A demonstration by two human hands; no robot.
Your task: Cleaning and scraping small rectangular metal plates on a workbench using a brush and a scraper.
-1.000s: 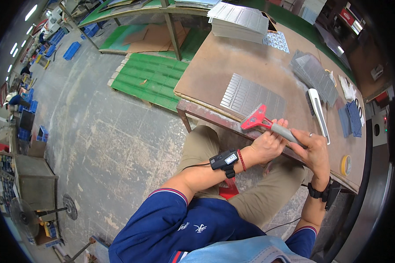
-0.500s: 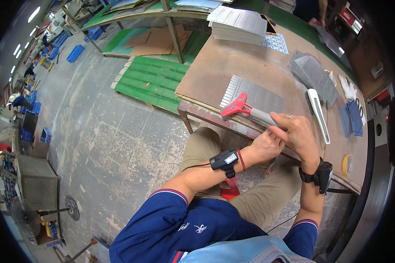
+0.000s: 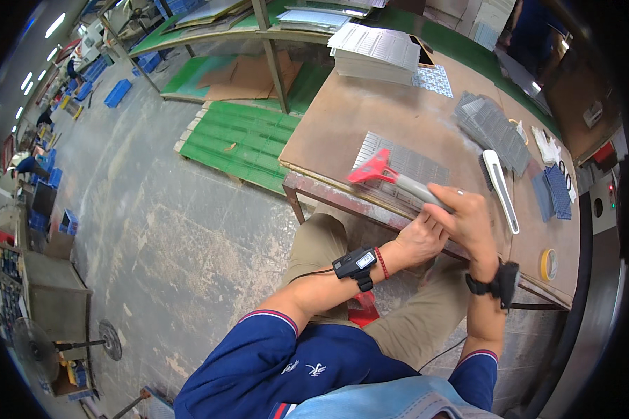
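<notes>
My right hand is closed around the grey handle of a scraper with a wide red head. The scraper points left, its head over the near left part of a thin grey slotted metal sheet by the table's front edge. Whether the blade touches the sheet, I cannot tell. My left hand is closed at the table edge, its fingertips close under my right hand; what it may be pinching is hidden. A white-handled brush lies right of my right hand.
On the table stand a stack of metal sheets and a fanned pile of grey sheets. White gloves, blue cloth and a yellow tape roll lie at right. A green pallet sits left of the table.
My view has shifted a little, so the table appears lower. Against the sheet, the scraper head has moved slightly farther from me. Both hands keep their grips.
</notes>
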